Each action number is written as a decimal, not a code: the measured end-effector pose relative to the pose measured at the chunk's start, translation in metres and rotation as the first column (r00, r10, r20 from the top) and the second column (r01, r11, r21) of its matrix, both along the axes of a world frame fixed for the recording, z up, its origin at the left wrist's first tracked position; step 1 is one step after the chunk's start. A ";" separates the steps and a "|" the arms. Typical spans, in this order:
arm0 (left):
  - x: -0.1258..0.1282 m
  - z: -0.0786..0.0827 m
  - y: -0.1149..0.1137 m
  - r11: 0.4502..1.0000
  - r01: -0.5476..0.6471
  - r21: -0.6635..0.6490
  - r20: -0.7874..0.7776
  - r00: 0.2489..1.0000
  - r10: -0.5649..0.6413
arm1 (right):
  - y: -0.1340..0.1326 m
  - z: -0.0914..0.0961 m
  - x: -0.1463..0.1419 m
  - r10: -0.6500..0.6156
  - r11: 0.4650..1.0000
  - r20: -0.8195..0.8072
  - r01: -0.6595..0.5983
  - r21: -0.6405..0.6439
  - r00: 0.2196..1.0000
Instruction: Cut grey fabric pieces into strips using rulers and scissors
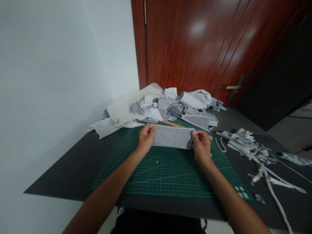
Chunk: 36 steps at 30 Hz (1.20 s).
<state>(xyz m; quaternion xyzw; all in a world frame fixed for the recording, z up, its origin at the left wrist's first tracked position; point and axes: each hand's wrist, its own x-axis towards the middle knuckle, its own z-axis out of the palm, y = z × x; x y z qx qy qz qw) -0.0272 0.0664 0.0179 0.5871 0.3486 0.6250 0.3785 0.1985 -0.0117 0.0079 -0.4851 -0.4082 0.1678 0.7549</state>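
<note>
The left hand (145,139) and right hand (202,146) are pinching the two ends of one grey rectangular fabric strip (172,137) (one end apiece), holding it above one green gridded mat (168,183) beside the black worktop's (63,174) near edge.

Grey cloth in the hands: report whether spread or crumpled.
Spread: the grey cloth extends between the left hand and right hand, its top edge nearly straight.

A plain white wall (60,71) runs along the left edge of the dark desk (73,172); a glossy red-brown door (180,55) with a brass-coloured handle (234,87) stands beyond its far edge, catching a soft reflection (198,28); a dark panel (275,78) rises past the far right corner; pale floor (216,227) shows below the near edge.
</note>
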 end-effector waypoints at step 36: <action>-0.012 -0.011 0.015 0.986 -0.092 0.136 -0.075 0.992 0.103 | 0.001 0.000 0.008 0.038 0.997 0.036 -0.035 -0.067 0.999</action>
